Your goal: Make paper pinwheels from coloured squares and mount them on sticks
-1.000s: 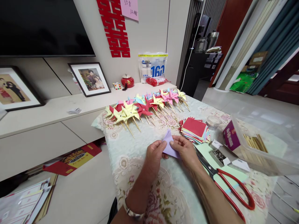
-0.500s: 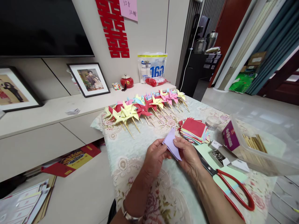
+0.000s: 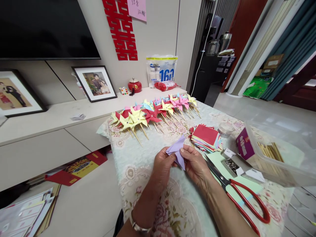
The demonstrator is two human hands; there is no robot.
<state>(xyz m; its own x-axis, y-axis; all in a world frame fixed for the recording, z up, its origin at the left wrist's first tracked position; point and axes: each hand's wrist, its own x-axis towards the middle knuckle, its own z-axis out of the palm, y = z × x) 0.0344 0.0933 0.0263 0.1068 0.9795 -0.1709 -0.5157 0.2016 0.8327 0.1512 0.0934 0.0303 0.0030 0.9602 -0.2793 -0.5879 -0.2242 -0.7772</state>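
A table (image 3: 138, 154) spread with a floral cloth fills the center and lower right of the frame, below a black screen (image 3: 46, 29) at upper left. At the right edge, a clear plastic bin (image 3: 300, 176) holds a bundle of thin sticks (image 3: 271, 151). Paper pinwheels (image 3: 153, 113) in yellow, red, pink and blue lie in a long cluster across the middle of the frame, on the table's far side. Large red-handled scissors (image 3: 225, 180) rest at lower right on pale green sheets (image 3: 217, 158), beside the right forearm.

Just below the frame's center, a person's left hand (image 3: 161, 168) and right hand (image 3: 196, 164) meet on one piece of purple paper (image 3: 177, 148), its bent points jutting up and down between them. The left thumb and fingers pinch its left side; the right thumb presses its face, fingers curled behind. Right of center sits a stack of paper squares (image 3: 204, 134), red on top. Nearby, a small open box (image 3: 240, 160) contains tiny metal pieces (image 3: 230, 166).
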